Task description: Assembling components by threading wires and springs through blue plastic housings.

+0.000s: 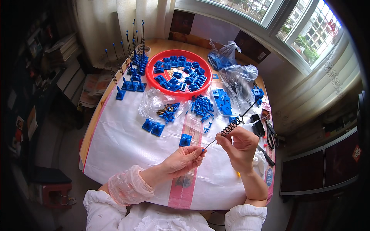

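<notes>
While the left hand (181, 161) pinched the small blue tip (203, 150) at the near end of a thin dark rod (210, 144), the right hand (241, 148) pressed thumb and forefinger together at the lower end of the black coil spring (232, 126) around it; whether they gripped the rod or the wire could not be told. Beyond the right hand, the rod slanted away toward some blue parts (257, 93), and contact there was unclear.

The rod looked light and fairly stiff, though likely to bow under a sideways push. The spring seemed apt to slide or compress if squeezed. Because the tip was so small, it could easily have slipped, so a fingertip pinch right at the end appeared the surest hold, with the other hand best steadying the rod beside the spring and sparing its coils. Just ahead of the left hand, a blue base (185, 140) lay on the white-covered counter (119, 144); farther ahead were loose blue pegs (202, 106) and a red tray (148, 73).
</notes>
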